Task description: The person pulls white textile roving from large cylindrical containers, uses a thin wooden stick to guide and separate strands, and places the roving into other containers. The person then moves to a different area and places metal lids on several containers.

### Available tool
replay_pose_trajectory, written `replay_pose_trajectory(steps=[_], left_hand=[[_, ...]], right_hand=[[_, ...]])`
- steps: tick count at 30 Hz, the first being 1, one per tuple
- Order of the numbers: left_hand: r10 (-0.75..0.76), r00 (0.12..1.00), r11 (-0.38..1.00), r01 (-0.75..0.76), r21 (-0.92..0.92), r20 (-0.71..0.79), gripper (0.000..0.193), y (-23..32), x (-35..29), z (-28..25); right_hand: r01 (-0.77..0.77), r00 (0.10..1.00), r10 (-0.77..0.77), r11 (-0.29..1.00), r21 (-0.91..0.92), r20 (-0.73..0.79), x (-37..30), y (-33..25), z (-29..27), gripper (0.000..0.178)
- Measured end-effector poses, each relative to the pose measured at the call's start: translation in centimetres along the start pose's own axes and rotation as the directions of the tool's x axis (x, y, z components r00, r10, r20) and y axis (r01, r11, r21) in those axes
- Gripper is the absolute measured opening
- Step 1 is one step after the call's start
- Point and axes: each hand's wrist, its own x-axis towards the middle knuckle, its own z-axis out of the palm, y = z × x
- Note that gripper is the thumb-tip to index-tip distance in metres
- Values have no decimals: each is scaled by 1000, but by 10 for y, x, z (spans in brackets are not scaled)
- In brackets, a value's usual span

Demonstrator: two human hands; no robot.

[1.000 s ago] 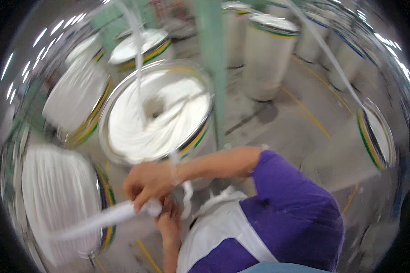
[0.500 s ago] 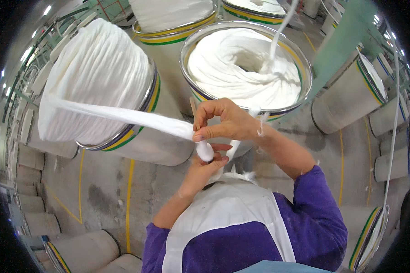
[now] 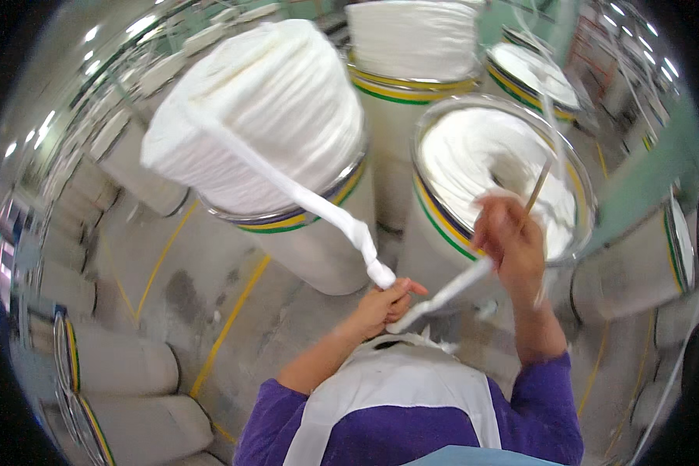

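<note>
My left hand [image 3: 380, 307] is closed around a thick white fibre sliver [image 3: 287, 182], just in front of the white apron [image 3: 412, 377]. From there the sliver runs up to the heaped coil [image 3: 256, 116] in the left can. A second length of sliver [image 3: 450, 291] stretches from beside my left hand toward my right wrist. Raised in front of the right can's coil [image 3: 462, 155], my right hand [image 3: 511, 237] is smeared by motion. It grips a thin wooden stick [image 3: 539, 185] that points up and right. Whether it also touches the sliver, I cannot tell.
Behind stand another full can [image 3: 412, 89] and a lower one [image 3: 532, 74]. A green post [image 3: 645, 186] rises at the right, near a tilted-looking can [image 3: 633, 264]. More cans [image 3: 124, 361] line the left side. Yellow lines [image 3: 229, 326] mark the grey floor.
My right hand has moved away from my left, up and to the right, with the stick. My left hand keeps hold of the sliver. The whole view has shifted, with the cans farther right.
</note>
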Motion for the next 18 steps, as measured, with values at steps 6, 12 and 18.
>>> replay_pose_trajectory(steps=[6, 12, 18], left_hand=[[398, 917, 774, -354, -524, -31, 28, -26, 8, -15], [316, 675, 534, -707, -464, -667, 25, -75, -30, -89], [-19, 507, 764, -548, -340, -862, 26, -158, -123, -159]], right_hand=[[141, 679, 618, 421, -896, 397, -54, 83, -25, 36], [-189, 965, 254, 841, -506, 63, -53, 86, -135, 35], [378, 488, -479, 870, -317, -730, -42, 100, -110, 44]])
